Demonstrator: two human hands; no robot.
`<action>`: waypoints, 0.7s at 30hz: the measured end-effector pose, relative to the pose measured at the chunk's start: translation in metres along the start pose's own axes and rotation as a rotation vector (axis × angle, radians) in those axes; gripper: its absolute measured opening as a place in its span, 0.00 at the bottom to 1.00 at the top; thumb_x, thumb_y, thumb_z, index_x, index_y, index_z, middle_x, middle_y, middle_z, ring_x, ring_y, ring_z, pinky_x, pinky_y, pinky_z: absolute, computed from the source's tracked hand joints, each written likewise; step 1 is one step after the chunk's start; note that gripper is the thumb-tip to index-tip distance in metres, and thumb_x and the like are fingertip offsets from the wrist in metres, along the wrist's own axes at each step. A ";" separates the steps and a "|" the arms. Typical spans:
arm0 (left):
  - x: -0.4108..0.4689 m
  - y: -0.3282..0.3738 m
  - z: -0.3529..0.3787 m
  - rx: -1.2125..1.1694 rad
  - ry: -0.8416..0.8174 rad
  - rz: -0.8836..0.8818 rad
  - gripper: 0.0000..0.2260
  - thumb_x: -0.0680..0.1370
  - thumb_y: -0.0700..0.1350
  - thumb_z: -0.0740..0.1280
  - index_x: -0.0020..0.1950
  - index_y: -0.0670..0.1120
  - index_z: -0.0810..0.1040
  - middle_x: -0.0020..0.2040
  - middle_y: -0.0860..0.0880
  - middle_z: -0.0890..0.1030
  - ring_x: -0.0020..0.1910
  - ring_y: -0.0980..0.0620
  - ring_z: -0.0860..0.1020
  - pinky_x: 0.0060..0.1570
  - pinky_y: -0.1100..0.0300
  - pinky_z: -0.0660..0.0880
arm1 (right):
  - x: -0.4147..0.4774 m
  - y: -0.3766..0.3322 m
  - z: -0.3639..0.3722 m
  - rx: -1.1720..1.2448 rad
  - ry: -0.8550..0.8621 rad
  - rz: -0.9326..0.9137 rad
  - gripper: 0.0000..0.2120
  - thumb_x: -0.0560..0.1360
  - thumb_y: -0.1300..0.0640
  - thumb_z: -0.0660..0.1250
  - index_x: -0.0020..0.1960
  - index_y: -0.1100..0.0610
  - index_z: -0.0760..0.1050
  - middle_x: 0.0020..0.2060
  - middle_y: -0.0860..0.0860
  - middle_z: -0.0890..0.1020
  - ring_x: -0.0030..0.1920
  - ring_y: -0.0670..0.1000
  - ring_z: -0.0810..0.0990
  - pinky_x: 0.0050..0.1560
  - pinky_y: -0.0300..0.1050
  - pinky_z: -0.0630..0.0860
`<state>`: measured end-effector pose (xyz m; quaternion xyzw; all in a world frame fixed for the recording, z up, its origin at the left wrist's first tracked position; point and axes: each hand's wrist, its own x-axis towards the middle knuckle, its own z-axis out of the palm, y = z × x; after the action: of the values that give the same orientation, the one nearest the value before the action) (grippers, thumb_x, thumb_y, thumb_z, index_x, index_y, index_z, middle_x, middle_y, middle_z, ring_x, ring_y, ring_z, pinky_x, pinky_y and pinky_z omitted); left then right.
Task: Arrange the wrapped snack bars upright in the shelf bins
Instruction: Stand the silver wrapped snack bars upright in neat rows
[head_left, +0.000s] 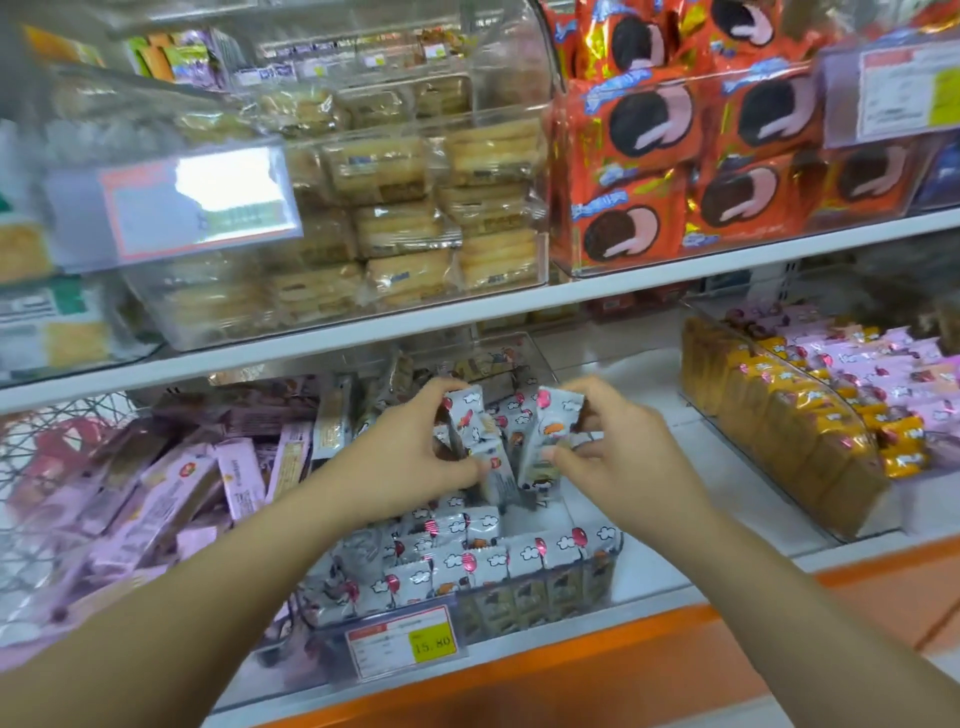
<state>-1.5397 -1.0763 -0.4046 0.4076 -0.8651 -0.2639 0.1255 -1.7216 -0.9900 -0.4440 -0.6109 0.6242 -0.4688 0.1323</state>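
The left hand (410, 452) and the right hand (618, 457) are both inside the clear bin (537, 364) on the lower shelf, approx. in its middle part. Each hand grasps one wrapped bar. The left bar (470, 415) is pinched along its length, w/ fingers curled over the top end and the thumb under the lower end. The right bar (553, 415) is held the same way, fingers on top and thumb at the bottom. The two bars are nearly upright, a little tilted, just beside each other btw. the hands, above other bars of the same kind.

The wrappers are white w/ small cloud drawings and pink-red balloons; the lower part has a coloured picture, too blurred to read. In the front part of the bin the standing bars (530, 556) are in rows, upright, top ends upward. A price tag (402, 642) hangs on the front wall of the bin.

Left of the bin, pink bars (182, 493) lie in disorder. Right of it, orange packs (779, 415) stand in a row. On the upper shelf are red packs (649, 130).
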 end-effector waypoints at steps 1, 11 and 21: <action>-0.005 0.000 -0.001 -0.043 0.045 -0.011 0.30 0.73 0.52 0.71 0.68 0.58 0.59 0.29 0.52 0.79 0.22 0.58 0.71 0.23 0.66 0.66 | 0.003 -0.002 0.006 -0.062 -0.040 -0.001 0.15 0.73 0.60 0.69 0.55 0.48 0.70 0.40 0.50 0.80 0.41 0.49 0.81 0.44 0.50 0.80; -0.048 -0.015 -0.021 -0.242 0.422 -0.035 0.22 0.73 0.50 0.71 0.59 0.59 0.60 0.43 0.56 0.80 0.37 0.61 0.78 0.30 0.70 0.72 | 0.029 -0.011 0.053 -0.198 -0.533 0.207 0.11 0.76 0.56 0.68 0.57 0.57 0.72 0.38 0.50 0.75 0.36 0.49 0.76 0.40 0.42 0.74; -0.051 -0.027 -0.020 -0.241 0.422 -0.036 0.25 0.73 0.53 0.71 0.61 0.60 0.59 0.42 0.56 0.80 0.38 0.61 0.78 0.29 0.74 0.68 | 0.038 -0.002 0.060 0.069 -0.586 0.623 0.22 0.80 0.43 0.53 0.66 0.56 0.68 0.50 0.54 0.70 0.49 0.54 0.71 0.61 0.54 0.72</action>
<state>-1.4808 -1.0583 -0.4034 0.4514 -0.7746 -0.2762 0.3464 -1.6850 -1.0488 -0.4586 -0.4959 0.6987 -0.2336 0.4597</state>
